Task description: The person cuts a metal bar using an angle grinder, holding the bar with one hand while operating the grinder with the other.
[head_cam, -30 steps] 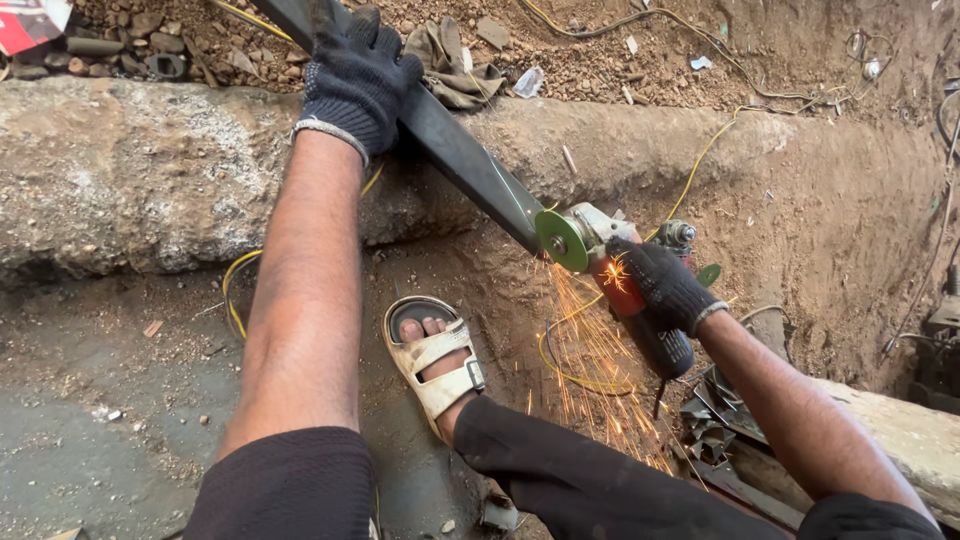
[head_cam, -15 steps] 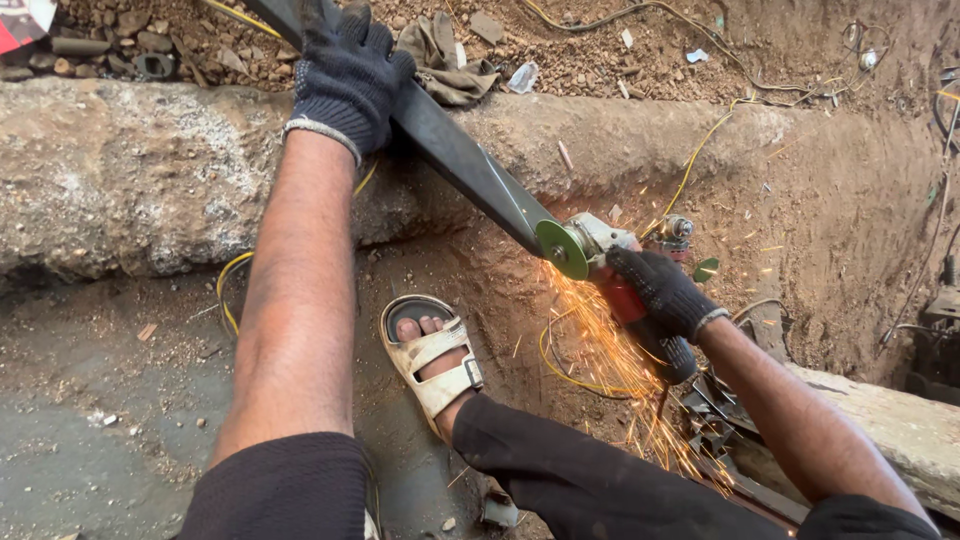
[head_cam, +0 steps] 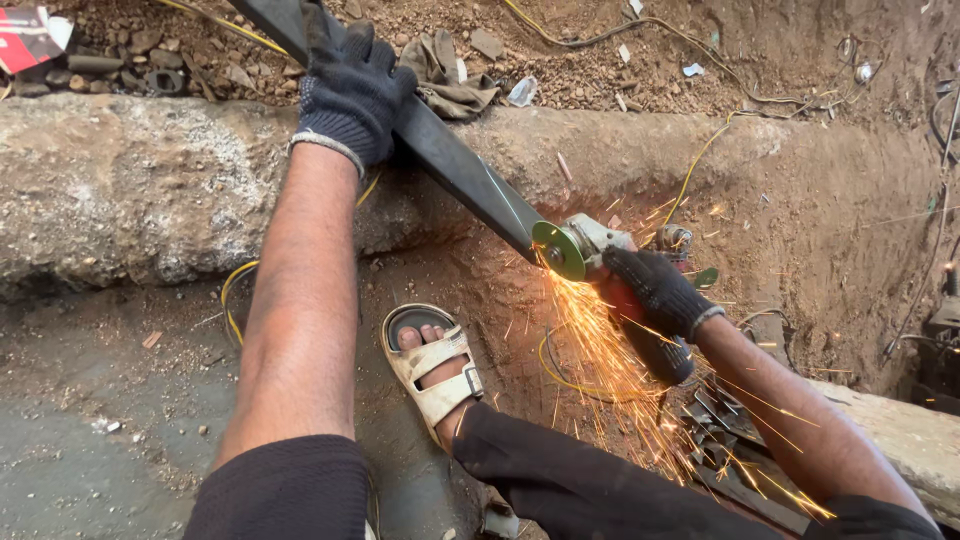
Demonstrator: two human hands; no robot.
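Across the ledge, metal bar [head_cam: 470, 170] slanting down-right, both hands' fingers clamped: bar, grinder [head_cam: 590, 250].

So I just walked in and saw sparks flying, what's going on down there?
A person in dark gloves is grinding a long dark metal bar. The left hand grips the bar where it rests over a rough concrete ledge, and the right hand holds an angle grinder whose green disc touches the bar's lower end. Orange sparks spray downward past a sandalled foot onto metal scraps in the dirt.
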